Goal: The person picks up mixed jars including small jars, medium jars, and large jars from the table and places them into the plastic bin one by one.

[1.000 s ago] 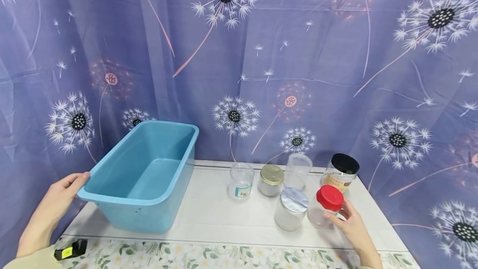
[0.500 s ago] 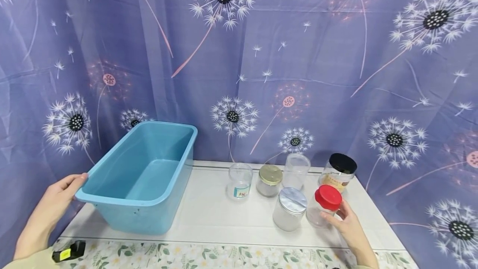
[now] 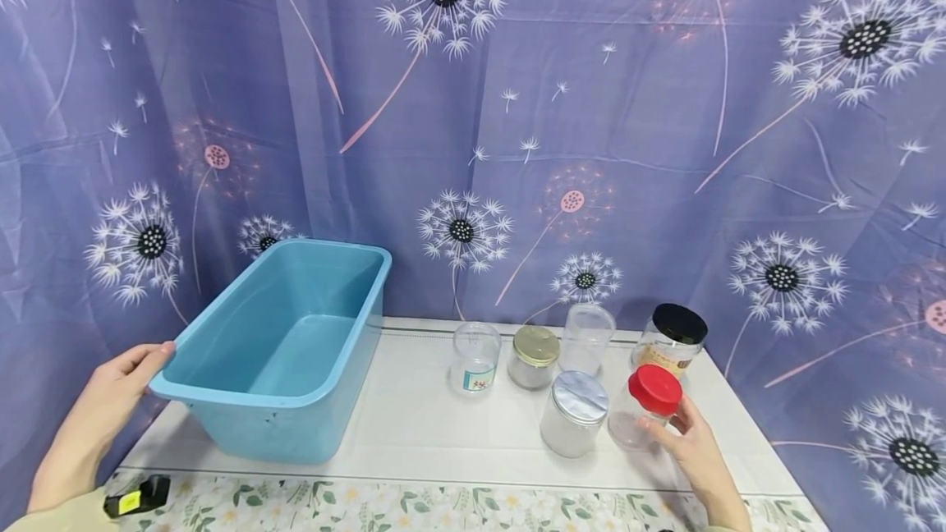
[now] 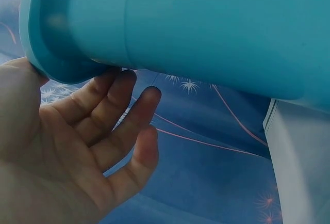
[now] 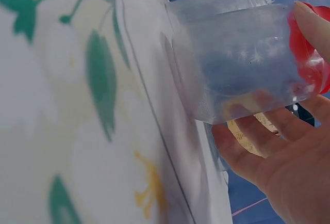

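My left hand [image 3: 111, 401] grips the near left corner of a light blue plastic tub [image 3: 277, 433], which has nothing inside. In the left wrist view the thumb lies at the rim, with curled fingers [image 4: 121, 97] below it. My right hand [image 3: 691, 442] holds a clear jar with a red lid [image 3: 656, 390] at the table's right side. The right wrist view shows the thumb [image 5: 314, 30] on the red lid and the fingers spread along the other side of the clear jar body [image 5: 232, 61]. Just left of it stands a jar with a silver lid [image 3: 580, 397].
Behind the red-lidded jar stands a black-lidded jar [image 3: 678, 324] with a yellowish label. A gold-lidded jar [image 3: 535, 347], a tall clear container [image 3: 589, 335] and a clear labelled jar [image 3: 476, 347] stand further left on the white table [image 3: 421, 425]. A patterned curtain [image 3: 473, 121] hangs behind.
The red-lidded jar has tipped very slightly to the right in my right hand. My left hand and the tub keep their place.
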`<state>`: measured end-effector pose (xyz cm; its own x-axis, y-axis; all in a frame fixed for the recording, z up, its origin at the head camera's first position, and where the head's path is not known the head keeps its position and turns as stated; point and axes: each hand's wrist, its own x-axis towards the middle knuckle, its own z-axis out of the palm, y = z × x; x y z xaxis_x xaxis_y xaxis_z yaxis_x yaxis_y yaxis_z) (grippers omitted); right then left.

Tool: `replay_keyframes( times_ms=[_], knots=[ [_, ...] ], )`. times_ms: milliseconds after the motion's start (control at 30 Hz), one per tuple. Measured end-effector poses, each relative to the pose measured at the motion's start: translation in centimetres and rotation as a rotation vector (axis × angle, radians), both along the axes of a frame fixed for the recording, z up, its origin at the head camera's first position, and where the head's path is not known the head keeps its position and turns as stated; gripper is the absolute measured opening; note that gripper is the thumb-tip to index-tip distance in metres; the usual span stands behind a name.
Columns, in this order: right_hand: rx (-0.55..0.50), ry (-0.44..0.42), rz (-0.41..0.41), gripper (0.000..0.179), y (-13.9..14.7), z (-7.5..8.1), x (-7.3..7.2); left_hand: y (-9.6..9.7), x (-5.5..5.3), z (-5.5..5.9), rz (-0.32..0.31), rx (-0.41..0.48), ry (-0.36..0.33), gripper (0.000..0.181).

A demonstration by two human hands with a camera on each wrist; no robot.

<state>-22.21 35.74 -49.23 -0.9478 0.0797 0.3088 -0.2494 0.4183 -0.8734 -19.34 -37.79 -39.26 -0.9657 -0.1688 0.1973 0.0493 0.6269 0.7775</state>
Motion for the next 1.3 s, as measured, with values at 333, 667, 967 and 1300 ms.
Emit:
replay_keyframes(
  times_ms=[333, 667, 967, 1300],
  knots=[
    [-0.039, 0.082, 0.010, 0.060, 0.2, 0.0, 0.1, 0.1, -0.1, -0.2, 0.010, 0.003, -0.013, 0.051],
    [0.052, 0.093, -0.026, 0.061, 0.3, 0.9, 0.3, -0.1, -0.2, -0.4, 0.007, 0.023, 0.011, 0.044],
    [0.102, 0.072, -0.048, 0.063, -0.1, 3.0, 0.6, 0.0, -0.2, -0.4, -0.002, 0.030, 0.010, 0.044],
    [0.116, 0.133, -0.037, 0.064, -2.2, 7.5, 2.3, -0.1, -0.2, -0.2, 0.005, 0.002, -0.034, 0.053]
  ],
)
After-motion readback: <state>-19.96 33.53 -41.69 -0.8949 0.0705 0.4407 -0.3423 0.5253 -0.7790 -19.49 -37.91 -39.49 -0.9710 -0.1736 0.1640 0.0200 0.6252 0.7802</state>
